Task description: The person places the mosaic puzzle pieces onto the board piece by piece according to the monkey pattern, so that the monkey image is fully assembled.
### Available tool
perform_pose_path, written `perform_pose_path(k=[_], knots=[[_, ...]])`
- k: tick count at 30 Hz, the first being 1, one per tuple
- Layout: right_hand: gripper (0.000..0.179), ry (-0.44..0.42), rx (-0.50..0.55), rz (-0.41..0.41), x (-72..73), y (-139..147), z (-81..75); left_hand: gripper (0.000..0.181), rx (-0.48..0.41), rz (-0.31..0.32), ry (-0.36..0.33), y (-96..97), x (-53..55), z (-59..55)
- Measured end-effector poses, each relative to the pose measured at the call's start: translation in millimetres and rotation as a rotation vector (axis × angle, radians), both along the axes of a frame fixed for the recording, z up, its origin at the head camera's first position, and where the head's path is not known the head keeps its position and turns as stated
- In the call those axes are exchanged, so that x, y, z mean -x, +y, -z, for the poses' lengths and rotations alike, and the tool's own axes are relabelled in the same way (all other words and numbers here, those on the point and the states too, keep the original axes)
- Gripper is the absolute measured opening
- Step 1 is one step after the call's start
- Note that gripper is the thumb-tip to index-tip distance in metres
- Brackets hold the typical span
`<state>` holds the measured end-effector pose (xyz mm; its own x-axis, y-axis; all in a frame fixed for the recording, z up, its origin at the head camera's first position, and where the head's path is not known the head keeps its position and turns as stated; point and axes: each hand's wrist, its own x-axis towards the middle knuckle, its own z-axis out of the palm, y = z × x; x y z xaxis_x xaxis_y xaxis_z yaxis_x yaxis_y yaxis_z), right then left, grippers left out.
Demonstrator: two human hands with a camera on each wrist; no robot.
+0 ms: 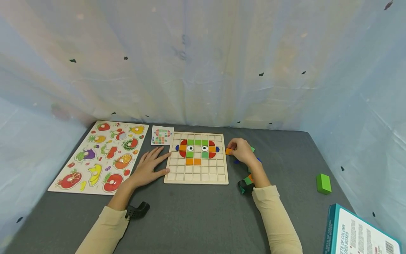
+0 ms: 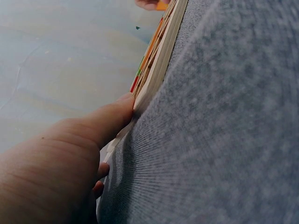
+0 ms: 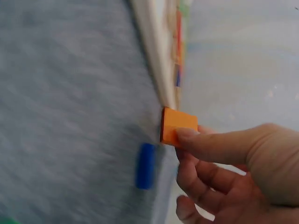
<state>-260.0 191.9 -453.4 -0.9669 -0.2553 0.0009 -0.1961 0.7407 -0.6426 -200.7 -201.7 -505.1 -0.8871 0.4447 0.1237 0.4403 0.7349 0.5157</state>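
A pale wooden grid board (image 1: pixel 177 177) lies mid-table, with red, orange, green and blue tiles set in its cells and two eye tiles. Thumb and fingers of my right hand (image 1: pixel 242 151) pinch an orange square tile (image 3: pixel 178 126) just beyond the board's right edge. Below that tile in the right wrist view is a blue piece (image 3: pixel 145 166). My left hand (image 1: pixel 148 168) lies with fingers spread at the board's left edge, its thumb (image 2: pixel 114 119) touching the side. A small pattern card (image 1: pixel 162 135) sits beyond the left fingertips.
A fruit picture board (image 1: pixel 108 169) covers the left of the table. Loose green and orange tiles (image 1: pixel 248 179) lie under the right forearm. To the right are a green block (image 1: pixel 323 183) and a teal and white box (image 1: pixel 361 233). A plastic sheet hangs behind.
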Motion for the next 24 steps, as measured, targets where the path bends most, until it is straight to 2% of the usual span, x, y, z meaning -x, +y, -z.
perform_pose_path(k=[3,5,7,10,13,15,18,24], knots=[[0.013,0.024,0.070,-0.013,-3.1,-0.9,-5.9,0.071,0.001,0.001,0.004,0.1,-0.2,0.3],[0.018,0.027,0.128,-0.055,-6.6,-7.0,-10.2,0.071,-0.002,-0.001,0.010,0.1,-0.4,0.6],[0.023,0.007,0.200,-0.133,-11.5,-18.0,-13.4,0.071,-0.002,-0.002,0.013,0.2,-0.4,0.8],[0.023,-0.049,0.275,-0.304,-20.4,-38.3,-14.2,0.071,-0.003,0.001,0.006,1.0,-0.3,0.6],[0.019,-0.092,0.269,-0.414,-28.8,-58.3,-12.2,0.071,-0.006,0.004,0.001,1.1,-0.6,-0.2],[0.017,-0.099,0.241,-0.433,-33.6,-69.1,-10.3,0.070,-0.012,0.006,0.002,0.9,-0.7,-0.6],[0.016,-0.080,0.197,-0.401,-39.1,-80.3,-7.6,0.070,-0.025,0.006,0.014,0.0,-0.8,-0.3],[0.013,0.009,0.123,-0.366,-44.6,-90.2,-0.6,0.068,-0.028,0.009,0.033,-0.4,-1.2,0.4]])
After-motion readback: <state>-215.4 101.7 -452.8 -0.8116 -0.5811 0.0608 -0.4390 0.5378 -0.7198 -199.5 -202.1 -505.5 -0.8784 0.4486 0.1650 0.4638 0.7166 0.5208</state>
